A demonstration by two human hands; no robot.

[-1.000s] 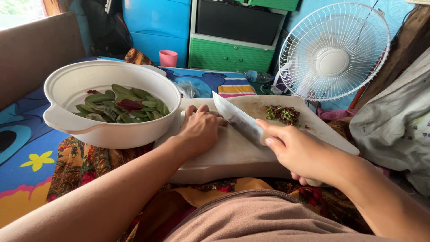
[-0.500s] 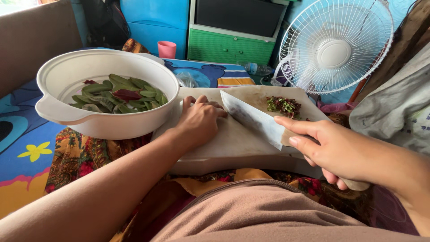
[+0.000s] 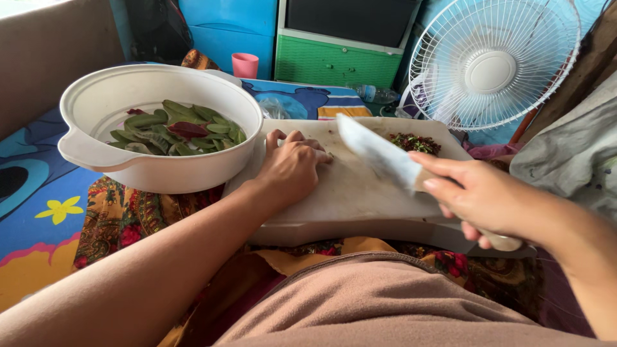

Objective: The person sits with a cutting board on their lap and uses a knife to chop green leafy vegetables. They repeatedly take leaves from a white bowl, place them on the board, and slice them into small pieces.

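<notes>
Patterned cloth and a blue mat surround the white cutting board (image 3: 347,193) on my lap. My left hand (image 3: 292,168) rests curled, fingers bunched down on the board; what it pins I cannot tell. My right hand (image 3: 488,202) grips the knife (image 3: 379,154), blade raised above the board. Chopped greens (image 3: 414,142) sit at the board's far edge; whole leaves (image 3: 177,128) wait in the white pot (image 3: 160,173) left of it.

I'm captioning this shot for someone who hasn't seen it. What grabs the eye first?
The broad knife in the right hand, raised over the pale cutting board, stands out most. The left hand rests curled on the board beside it. At left sits a big white bowl of green leaves.
</notes>
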